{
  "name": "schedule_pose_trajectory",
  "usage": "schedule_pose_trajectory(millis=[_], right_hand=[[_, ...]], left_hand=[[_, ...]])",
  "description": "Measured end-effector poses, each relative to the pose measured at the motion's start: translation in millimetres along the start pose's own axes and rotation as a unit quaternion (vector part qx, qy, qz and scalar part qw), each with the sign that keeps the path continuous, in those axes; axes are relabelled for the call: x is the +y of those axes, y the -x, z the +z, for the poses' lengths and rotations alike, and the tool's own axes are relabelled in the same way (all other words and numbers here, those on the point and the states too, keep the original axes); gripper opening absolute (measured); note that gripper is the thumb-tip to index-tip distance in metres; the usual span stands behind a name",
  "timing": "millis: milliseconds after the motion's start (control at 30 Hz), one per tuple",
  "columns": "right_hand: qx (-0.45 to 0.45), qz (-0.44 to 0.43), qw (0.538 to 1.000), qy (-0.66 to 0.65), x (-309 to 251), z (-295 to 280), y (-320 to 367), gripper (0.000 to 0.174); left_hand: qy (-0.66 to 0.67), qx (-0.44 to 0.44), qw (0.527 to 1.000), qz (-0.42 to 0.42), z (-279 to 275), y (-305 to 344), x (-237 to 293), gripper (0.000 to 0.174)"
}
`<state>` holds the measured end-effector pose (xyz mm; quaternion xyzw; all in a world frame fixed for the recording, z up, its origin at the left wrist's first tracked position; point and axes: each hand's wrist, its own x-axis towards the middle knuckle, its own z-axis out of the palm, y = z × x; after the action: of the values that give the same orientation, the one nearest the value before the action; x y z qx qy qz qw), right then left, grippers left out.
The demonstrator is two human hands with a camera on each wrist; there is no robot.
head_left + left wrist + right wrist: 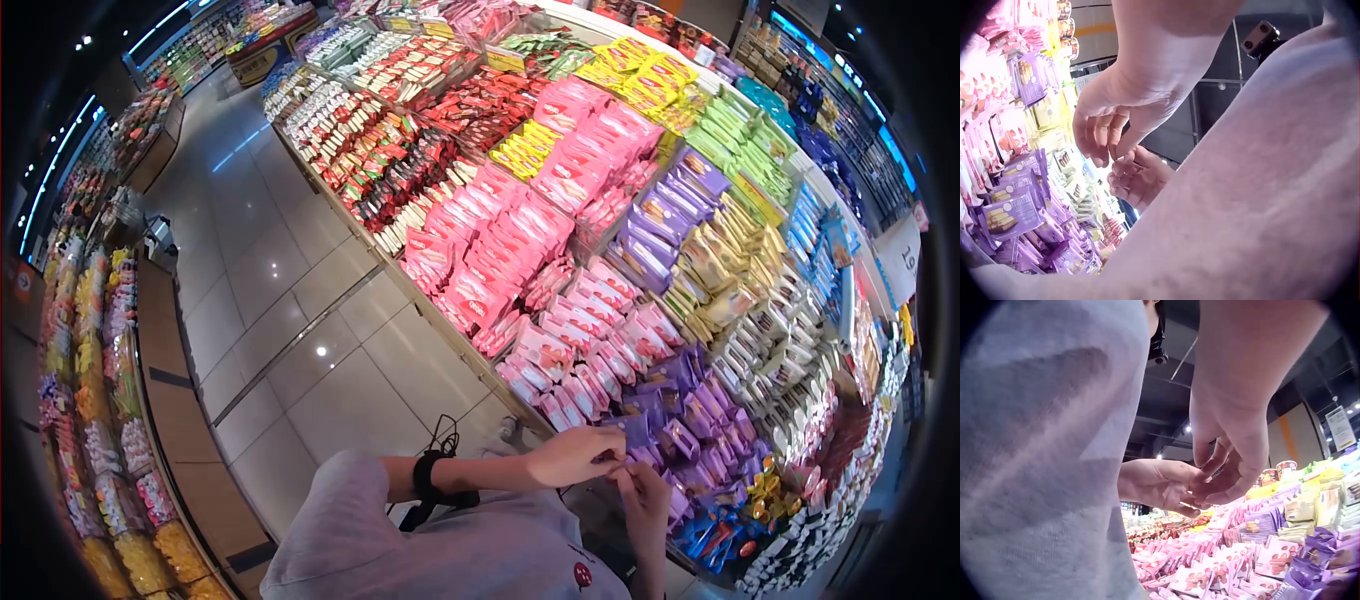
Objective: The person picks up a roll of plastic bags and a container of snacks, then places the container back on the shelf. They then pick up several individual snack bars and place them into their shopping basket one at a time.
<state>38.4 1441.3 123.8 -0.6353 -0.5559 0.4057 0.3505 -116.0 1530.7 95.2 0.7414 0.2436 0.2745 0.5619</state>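
Note:
In front of the shirt, the left hand (578,456) and right hand (645,497) meet at the fingertips, beside purple packets (682,440). The left wrist view shows the left hand (1129,106) above, fingers loosely bent downward, its fingertips against those of the right hand (1142,179). From the right wrist, the right hand (1232,453) hangs with loosely curled fingers touching the left hand (1163,482), whose fingers are partly extended. No item shows between them, though overlapping fingers hide part of the contact.
A long sloping display of packets runs beside the person, with pink packs (510,245), yellow packs (640,75) and blue wrapped pieces (715,535). Its low edge (395,270) borders the tiled floor (345,375). Another display (100,400) stands across the aisle at left.

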Motion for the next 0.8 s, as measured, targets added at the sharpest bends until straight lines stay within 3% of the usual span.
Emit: schedule_pose_trajectory(millis=[33, 133, 267, 533, 800], right_hand=[[0.005, -0.037, 0.999, 0.039, -8.6, -1.2, 5.7, 0.01], [0.029, -0.009, 1.0, 0.0, -16.7, -3.3, 39.2, 0.009], [0.074, -0.047, 0.996, -0.011, 28.2, -19.4, 110.2, 0.012], [0.228, 0.122, 0.957, -0.129, 118.1, -24.3, 252.9, 0.015], [0.311, 0.221, 0.908, -0.174, 222.6, -29.2, 321.7, 0.018]], left_hand=[[0.009, 0.004, 1.0, -0.007, 6.0, 5.6, 2.3, 0.011], [-0.004, -0.028, 1.0, 0.0, 30.6, 21.3, 9.3, 0.012], [-0.005, -0.111, 0.992, -0.065, 92.2, 36.6, 21.7, 0.016], [0.011, -0.27, 0.951, -0.15, 245.5, 64.9, 13.7, 0.012], [-0.033, -0.337, 0.925, -0.169, 324.2, 68.2, -23.7, 0.012]])
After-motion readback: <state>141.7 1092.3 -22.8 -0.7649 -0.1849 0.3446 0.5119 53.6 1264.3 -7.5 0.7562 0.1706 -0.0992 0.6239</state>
